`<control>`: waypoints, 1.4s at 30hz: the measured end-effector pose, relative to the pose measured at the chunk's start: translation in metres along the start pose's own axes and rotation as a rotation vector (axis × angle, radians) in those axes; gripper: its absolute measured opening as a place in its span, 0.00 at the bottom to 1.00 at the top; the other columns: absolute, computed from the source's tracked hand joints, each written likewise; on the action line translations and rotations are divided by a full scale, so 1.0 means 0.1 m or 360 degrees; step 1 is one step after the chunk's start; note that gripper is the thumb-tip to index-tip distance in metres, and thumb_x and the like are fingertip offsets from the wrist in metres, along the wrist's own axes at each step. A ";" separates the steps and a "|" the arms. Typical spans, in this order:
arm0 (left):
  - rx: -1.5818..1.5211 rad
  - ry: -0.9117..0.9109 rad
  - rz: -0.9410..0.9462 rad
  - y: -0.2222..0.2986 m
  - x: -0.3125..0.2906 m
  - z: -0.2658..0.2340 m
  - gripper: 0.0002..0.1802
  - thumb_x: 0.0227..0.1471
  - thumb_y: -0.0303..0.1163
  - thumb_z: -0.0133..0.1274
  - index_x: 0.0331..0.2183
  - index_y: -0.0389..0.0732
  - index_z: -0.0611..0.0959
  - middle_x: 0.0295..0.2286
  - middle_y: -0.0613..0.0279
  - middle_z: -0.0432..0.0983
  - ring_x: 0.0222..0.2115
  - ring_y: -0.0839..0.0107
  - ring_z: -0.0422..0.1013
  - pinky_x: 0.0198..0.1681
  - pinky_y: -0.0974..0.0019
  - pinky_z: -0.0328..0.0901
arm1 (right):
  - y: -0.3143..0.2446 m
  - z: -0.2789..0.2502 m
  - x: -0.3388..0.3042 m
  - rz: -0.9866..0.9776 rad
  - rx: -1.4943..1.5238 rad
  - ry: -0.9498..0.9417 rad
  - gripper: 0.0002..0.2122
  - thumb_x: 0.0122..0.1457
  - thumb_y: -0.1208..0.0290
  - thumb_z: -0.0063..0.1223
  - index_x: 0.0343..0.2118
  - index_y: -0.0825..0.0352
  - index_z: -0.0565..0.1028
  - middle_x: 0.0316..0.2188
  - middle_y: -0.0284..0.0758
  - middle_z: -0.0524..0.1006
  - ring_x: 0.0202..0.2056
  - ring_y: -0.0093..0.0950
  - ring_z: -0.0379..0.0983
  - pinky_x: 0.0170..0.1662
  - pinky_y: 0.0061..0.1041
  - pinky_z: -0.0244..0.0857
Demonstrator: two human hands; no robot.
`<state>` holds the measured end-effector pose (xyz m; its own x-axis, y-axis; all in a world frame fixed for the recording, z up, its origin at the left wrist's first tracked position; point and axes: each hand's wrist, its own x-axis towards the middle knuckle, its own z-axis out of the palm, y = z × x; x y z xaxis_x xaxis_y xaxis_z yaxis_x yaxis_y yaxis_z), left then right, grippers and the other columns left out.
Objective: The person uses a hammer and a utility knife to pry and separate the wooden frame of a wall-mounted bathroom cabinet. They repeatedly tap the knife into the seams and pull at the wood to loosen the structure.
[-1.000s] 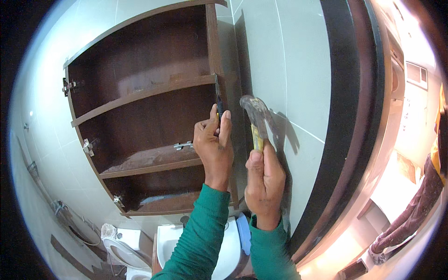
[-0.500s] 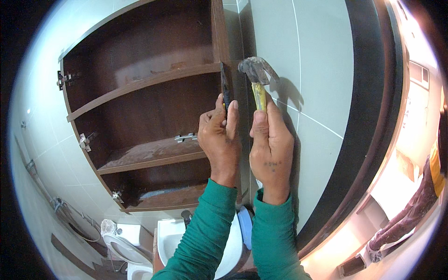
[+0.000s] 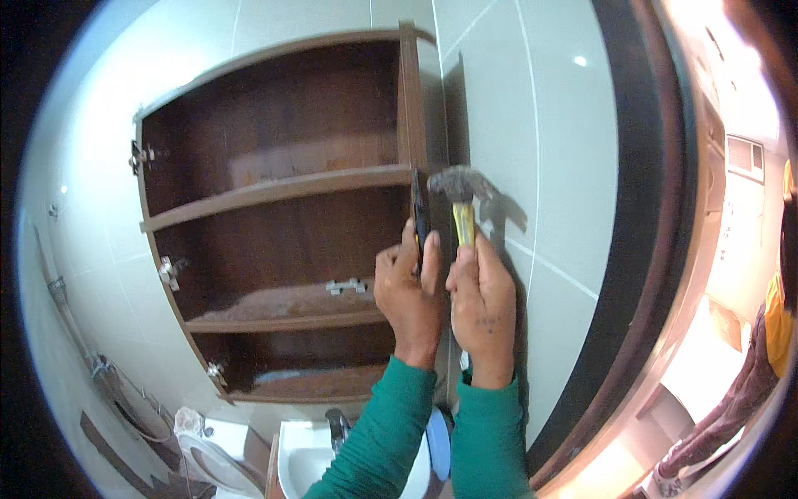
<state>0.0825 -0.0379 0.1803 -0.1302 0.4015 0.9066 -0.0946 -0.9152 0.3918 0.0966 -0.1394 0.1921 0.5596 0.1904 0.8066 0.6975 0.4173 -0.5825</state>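
My left hand [image 3: 406, 295] is closed round a narrow dark tool [image 3: 422, 218], which stands upright with its tip against the right side of the open brown cabinet [image 3: 411, 108], by the end of the upper shelf [image 3: 283, 193]. Its exact kind is hard to make out. Just to the right, my right hand [image 3: 484, 312] grips a claw hammer [image 3: 463, 220] by its yellow handle. The hammer's head is slightly blurred, its striking face close to the dark tool and its claw toward the tiled wall. Whether face and tool touch, I cannot tell.
Metal hinges [image 3: 170, 273] line the cabinet's left edge, and a loose hinge piece [image 3: 346, 286] lies on a dusty lower shelf. Below are a white washbasin [image 3: 301, 453] and a toilet [image 3: 220, 457]. A dark door frame [image 3: 619, 249] rises at right; beyond it, a person's legs [image 3: 731, 407] show.
The view has tilted up, so cabinet and hands sit lower in the picture. The hammer's head has come leftward, closer to the dark tool. Both hands keep their grip.
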 end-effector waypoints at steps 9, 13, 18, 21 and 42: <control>-0.0029 0.0038 -0.0011 0.01 0.00 0.02 0.20 0.60 0.38 0.64 0.52 0.42 0.87 0.29 0.51 0.79 0.32 0.61 0.75 0.35 0.58 0.71 | 0.05 0.07 0.06 0.0028 0.0060 -0.0006 0.18 0.78 0.58 0.38 0.47 0.69 0.75 0.22 0.27 0.68 0.24 0.18 0.63 0.29 0.25 0.63; -0.0068 0.0013 -0.0025 0.06 0.01 -0.01 0.20 0.60 0.37 0.64 0.51 0.38 0.87 0.28 0.51 0.80 0.32 0.61 0.75 0.35 0.59 0.70 | 0.10 0.09 0.05 -0.0044 0.0042 0.0040 0.18 0.77 0.58 0.39 0.49 0.69 0.75 0.22 0.28 0.68 0.25 0.19 0.64 0.29 0.26 0.63; -0.0094 0.0026 0.0002 -0.01 0.02 -0.02 0.19 0.60 0.36 0.64 0.50 0.36 0.88 0.28 0.53 0.80 0.31 0.64 0.73 0.35 0.61 0.70 | 0.06 0.07 0.05 -0.0069 -0.0050 -0.0034 0.19 0.77 0.59 0.38 0.58 0.68 0.73 0.35 0.48 0.77 0.38 0.42 0.76 0.38 0.38 0.70; -0.0052 -0.0032 -0.0015 -0.05 0.03 -0.01 0.20 0.60 0.34 0.66 0.52 0.38 0.87 0.29 0.56 0.79 0.31 0.70 0.72 0.36 0.64 0.69 | 0.14 0.08 0.05 -0.0133 -0.0041 0.0039 0.18 0.77 0.57 0.39 0.51 0.69 0.75 0.22 0.29 0.68 0.25 0.20 0.64 0.29 0.26 0.62; -0.0094 0.0022 -0.0001 -0.07 -0.01 0.00 0.24 0.57 0.37 0.68 0.55 0.43 0.86 0.33 0.54 0.77 0.33 0.66 0.75 0.35 0.61 0.72 | 0.22 0.13 0.11 0.0166 0.0421 -0.0110 0.15 0.78 0.59 0.39 0.44 0.65 0.73 0.21 0.25 0.66 0.17 0.13 0.60 0.17 0.17 0.56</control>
<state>0.0828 -0.0320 0.1767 -0.1436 0.4032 0.9038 -0.1527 -0.9113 0.3823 0.1125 -0.1162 0.1898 0.5838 0.3009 0.7541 0.4920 0.6078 -0.6234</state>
